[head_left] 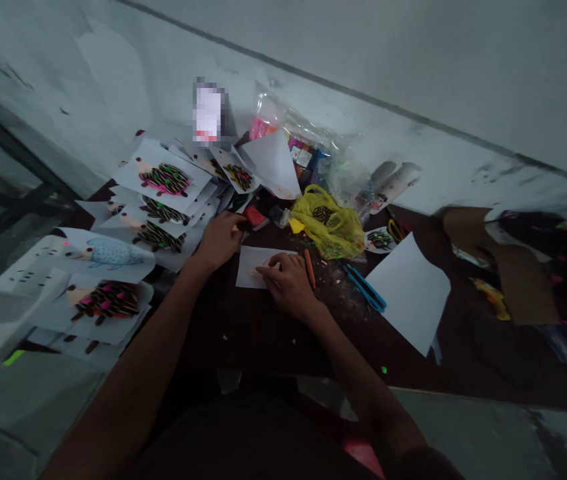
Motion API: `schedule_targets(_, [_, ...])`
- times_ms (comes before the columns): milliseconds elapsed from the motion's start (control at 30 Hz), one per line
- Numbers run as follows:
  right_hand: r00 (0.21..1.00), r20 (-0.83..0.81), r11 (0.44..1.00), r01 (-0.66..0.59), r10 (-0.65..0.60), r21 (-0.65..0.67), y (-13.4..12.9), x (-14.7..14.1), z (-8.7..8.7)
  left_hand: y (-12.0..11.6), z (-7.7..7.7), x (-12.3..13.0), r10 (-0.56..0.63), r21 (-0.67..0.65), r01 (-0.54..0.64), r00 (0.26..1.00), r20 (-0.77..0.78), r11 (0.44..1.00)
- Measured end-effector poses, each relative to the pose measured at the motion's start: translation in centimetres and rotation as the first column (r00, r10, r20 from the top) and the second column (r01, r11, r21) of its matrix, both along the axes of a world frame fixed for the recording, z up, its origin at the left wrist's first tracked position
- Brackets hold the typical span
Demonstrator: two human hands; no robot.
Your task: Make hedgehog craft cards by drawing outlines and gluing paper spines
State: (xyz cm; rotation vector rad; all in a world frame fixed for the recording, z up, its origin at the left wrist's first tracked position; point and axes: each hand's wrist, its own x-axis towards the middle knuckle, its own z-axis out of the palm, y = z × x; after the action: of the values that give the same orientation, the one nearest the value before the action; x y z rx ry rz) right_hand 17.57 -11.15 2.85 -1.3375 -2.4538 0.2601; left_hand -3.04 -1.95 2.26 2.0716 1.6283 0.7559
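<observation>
A small white sheet of paper (250, 272) lies on the dark table, with a pale, skin-coloured patch partly hidden on it. Over this sheet rests my right hand (289, 281), fingers apart and fingertips at the pale patch. An orange stick-like tool (310, 269) lies right beside that hand. My left hand (219, 240) is to the left of the sheet, its fingers loosely bent with a gap to the thumb. Its fingertips are close to a red lump (254, 217); I see nothing held in it.
Stacked sheets with hedgehog pictures (163, 179) crowd the left side. Behind the sheet lie a yellow plastic bag (330, 223) and clear packaging (308, 130). A blue cutter-like tool (364, 288), a larger white sheet (413, 293) and brown cardboard (528, 283) are to the right.
</observation>
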Motion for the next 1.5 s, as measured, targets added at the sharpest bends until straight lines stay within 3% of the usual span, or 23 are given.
schedule_targets(67, [1.000, 0.019, 1.000, -0.021, 0.021, -0.006, 0.1, -0.1, 0.1, -0.3, 0.0, 0.0, -0.021, 0.120, 0.023, 1.000, -0.017, 0.993])
schedule_targets(133, [0.999, 0.034, 0.999, -0.041, 0.041, -0.014, 0.3, -0.1, 0.2, -0.9, 0.5, -0.3, -0.078, 0.146, 0.077, 0.997, 0.000, 0.986])
schedule_targets(233, [0.996, 0.060, 0.998, -0.061, 0.062, -0.017, 0.5, -0.4, 0.2, -1.9, 1.0, -0.8, -0.200, -0.001, 0.200, 0.979, 0.037, 0.980])
schedule_targets(367, [0.993, 0.092, 0.997, -0.065, 0.068, -0.036, 0.7, -0.7, 0.1, -3.4, 0.2, -1.5, -0.313, -0.137, 0.317, 0.949, 0.047, 0.939])
schedule_targets(533, [0.990, 0.114, 0.996, -0.075, 0.080, -0.042, 0.7, -1.0, 0.2, -3.9, -1.1, -1.9, -0.407, -0.137, 0.409, 0.912, 0.041, 0.902])
schedule_targets(767, [0.981, 0.166, 0.995, -0.093, 0.095, -0.022, 0.7, -1.2, 0.2, -3.0, -1.6, -2.3, -0.456, -0.158, 0.465, 0.886, 0.091, 0.871])
schedule_targets(967, [0.987, 0.144, 0.997, -0.073, 0.069, 0.026, -0.1, -0.8, 0.1, -3.0, -2.4, -2.6, -0.476, -0.078, 0.483, 0.874, 0.099, 0.872])
schedule_targets(1500, [0.972, 0.222, 0.997, -0.072, 0.071, -0.004, -0.9, -0.9, 0.2, -3.2, -2.2, -2.5, -0.496, -0.061, 0.504, 0.862, 0.107, 0.862])
